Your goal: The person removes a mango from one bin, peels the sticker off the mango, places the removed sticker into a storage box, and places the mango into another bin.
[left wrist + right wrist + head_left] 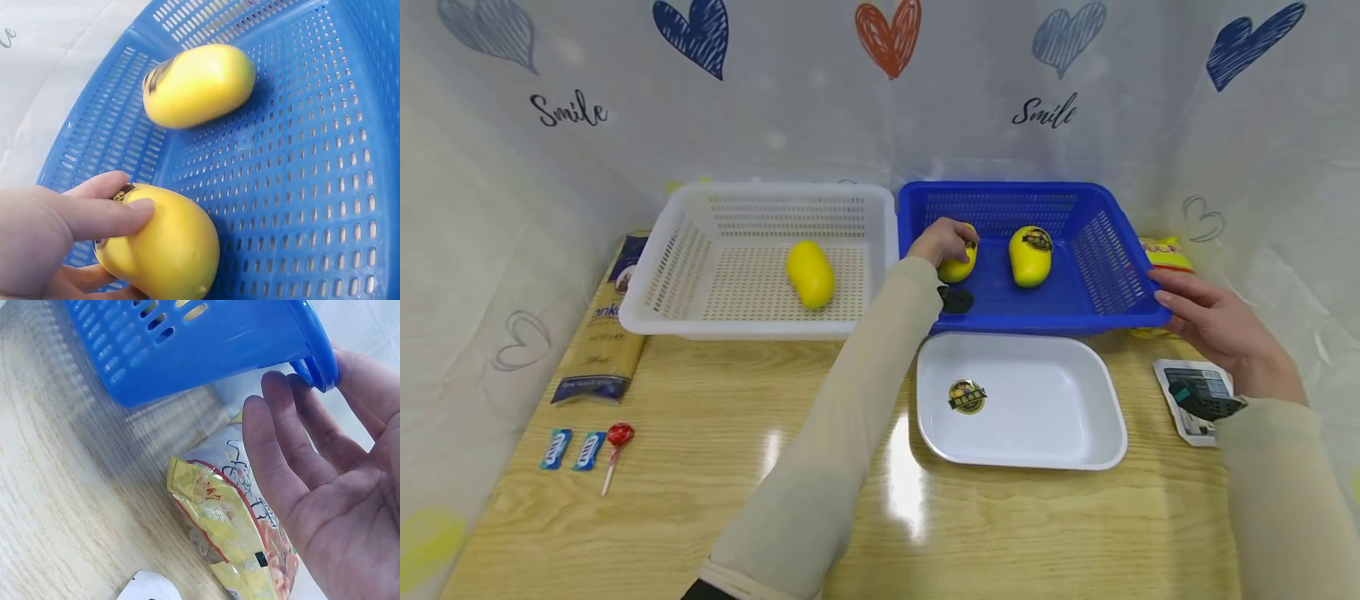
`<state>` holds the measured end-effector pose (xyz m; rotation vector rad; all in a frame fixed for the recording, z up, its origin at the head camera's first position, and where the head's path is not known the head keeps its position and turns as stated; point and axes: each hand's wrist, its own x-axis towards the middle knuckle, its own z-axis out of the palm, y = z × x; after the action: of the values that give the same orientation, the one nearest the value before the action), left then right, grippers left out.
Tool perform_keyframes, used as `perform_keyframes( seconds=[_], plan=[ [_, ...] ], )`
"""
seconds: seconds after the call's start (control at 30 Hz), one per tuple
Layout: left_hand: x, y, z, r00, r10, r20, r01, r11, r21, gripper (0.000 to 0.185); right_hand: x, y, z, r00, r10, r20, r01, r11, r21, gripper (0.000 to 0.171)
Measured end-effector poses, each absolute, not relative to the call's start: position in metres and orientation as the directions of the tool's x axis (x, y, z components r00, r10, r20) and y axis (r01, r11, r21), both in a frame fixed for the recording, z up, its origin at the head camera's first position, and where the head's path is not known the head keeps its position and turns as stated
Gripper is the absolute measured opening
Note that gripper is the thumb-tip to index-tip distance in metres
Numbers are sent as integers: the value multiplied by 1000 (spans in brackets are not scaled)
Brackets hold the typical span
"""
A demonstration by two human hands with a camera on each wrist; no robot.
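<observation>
Gripping a yellow mango (958, 265) with our left hand (942, 242), fingers curled round it, we keep it inside the blue basket (1112, 275) at the frame's upper right. Our right hand (1221, 329) has straight, slightly spread fingers at the basket's right rim. A second mango (1030, 256) lies nearby; a white tray (1052, 417) sits below.

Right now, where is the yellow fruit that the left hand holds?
In the head view, the yellow fruit lies at the left end of the blue basket, gripped by the left hand, beside a second yellow fruit to its right.
</observation>
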<state>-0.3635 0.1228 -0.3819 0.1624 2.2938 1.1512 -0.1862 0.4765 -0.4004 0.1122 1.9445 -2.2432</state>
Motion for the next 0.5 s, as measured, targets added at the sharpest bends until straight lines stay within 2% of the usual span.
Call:
perform_keyframes(
  seconds=[0.37,0.5],
  plan=[
    [-357,119,-375,-801,416,-431,-103,614,783,51,-184,477,-399,-972,-36,-231,233,-67,-970,40],
    [-354,114,-367,-799,453,-395,-99,550,829,51,-186,477,-399,-968,-34,-248,250,-57,-967,41]
  ],
)
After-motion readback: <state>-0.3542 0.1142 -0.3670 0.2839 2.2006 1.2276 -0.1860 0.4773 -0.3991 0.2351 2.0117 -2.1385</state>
